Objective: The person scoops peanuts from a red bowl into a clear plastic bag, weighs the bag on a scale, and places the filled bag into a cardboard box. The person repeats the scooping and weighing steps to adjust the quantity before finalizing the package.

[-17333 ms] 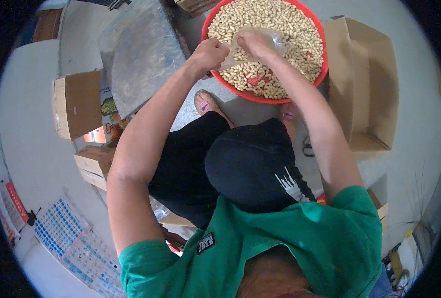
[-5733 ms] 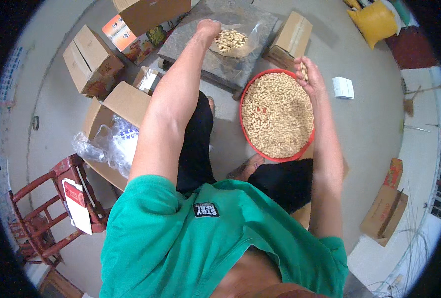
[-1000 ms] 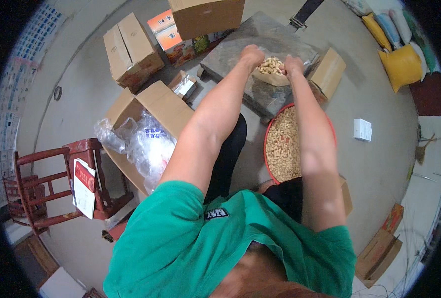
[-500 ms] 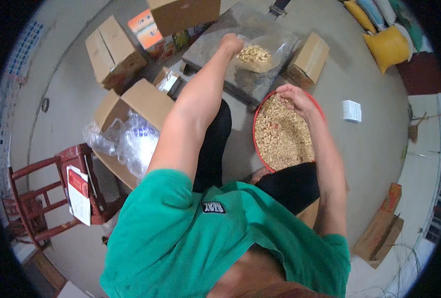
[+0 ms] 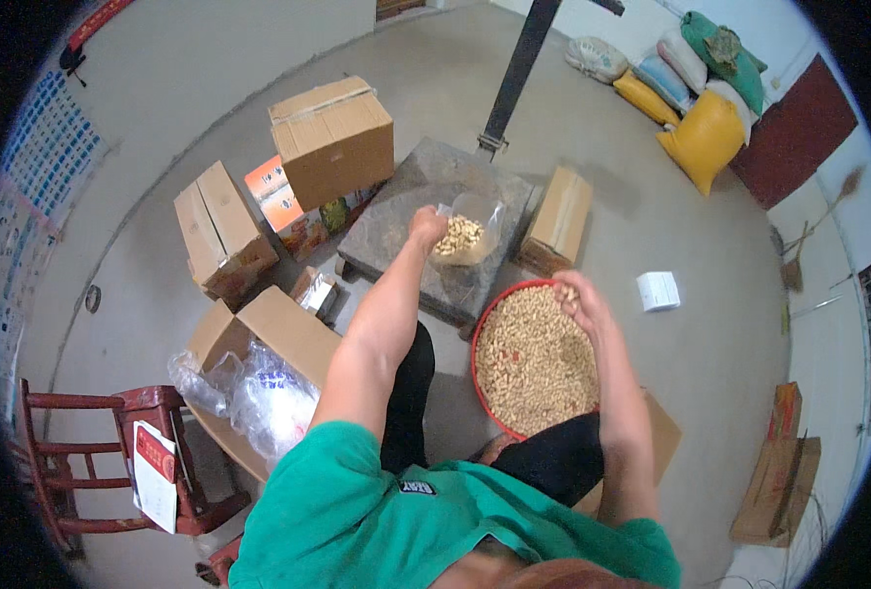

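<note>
My left hand (image 5: 426, 226) is clamped on the mouth of a clear plastic bag (image 5: 463, 236) resting on the grey scale platform (image 5: 406, 211), only partly filled. My right hand (image 5: 578, 299) closes on peanuts above the red basin (image 5: 534, 363), which remains nearly full. Cardboard boxes (image 5: 332, 137) and sacks (image 5: 701, 137) ring the concrete floor (image 5: 710, 334).

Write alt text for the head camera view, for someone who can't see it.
Seen from above, a person in a green shirt holds a clear bag of peanuts on a grey platform scale with the left hand, while the right hand lifts peanuts over a red basin full of them. Cardboard boxes, a red chair and stacked sacks stand around on the concrete floor.
</note>
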Motion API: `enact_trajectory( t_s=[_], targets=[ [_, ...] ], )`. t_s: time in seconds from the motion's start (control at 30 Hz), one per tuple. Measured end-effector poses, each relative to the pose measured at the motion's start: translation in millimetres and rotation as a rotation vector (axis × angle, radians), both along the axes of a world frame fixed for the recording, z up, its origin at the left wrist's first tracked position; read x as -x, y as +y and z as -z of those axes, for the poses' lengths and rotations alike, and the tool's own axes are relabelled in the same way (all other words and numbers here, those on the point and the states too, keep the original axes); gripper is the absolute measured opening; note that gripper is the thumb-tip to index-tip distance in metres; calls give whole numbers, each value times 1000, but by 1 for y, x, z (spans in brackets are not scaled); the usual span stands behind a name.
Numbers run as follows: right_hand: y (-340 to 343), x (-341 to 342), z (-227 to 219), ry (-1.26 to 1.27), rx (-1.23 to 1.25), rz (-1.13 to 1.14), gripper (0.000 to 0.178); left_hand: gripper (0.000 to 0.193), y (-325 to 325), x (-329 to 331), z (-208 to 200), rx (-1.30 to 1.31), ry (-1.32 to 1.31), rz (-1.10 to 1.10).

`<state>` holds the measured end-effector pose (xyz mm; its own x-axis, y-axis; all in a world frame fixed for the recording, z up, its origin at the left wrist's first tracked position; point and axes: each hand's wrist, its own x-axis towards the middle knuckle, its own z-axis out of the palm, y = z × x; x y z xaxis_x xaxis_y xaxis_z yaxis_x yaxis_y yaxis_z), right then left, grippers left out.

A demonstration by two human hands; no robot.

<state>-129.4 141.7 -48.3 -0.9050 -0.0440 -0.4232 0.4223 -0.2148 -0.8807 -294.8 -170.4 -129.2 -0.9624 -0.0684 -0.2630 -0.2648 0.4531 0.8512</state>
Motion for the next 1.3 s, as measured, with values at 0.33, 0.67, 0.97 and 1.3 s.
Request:
enact_trajectory(
  t_s=[0.33,0.67,0.97,1.3],
  targets=[
    [11,-2,11,65,-14,-131,18,35,2,-7,-8,87,23,-5],
    [-24,10,15,-21,-130,-168,17,37,-5,2,-6,148,44,19],
    [-116,65,13,17,38,-285,15,41,-20,3,-9,28,-42,-16],
    [-201,170,64,-33,-173,-11,10,42,-50,7,-2,42,-87,-113]
  ],
)
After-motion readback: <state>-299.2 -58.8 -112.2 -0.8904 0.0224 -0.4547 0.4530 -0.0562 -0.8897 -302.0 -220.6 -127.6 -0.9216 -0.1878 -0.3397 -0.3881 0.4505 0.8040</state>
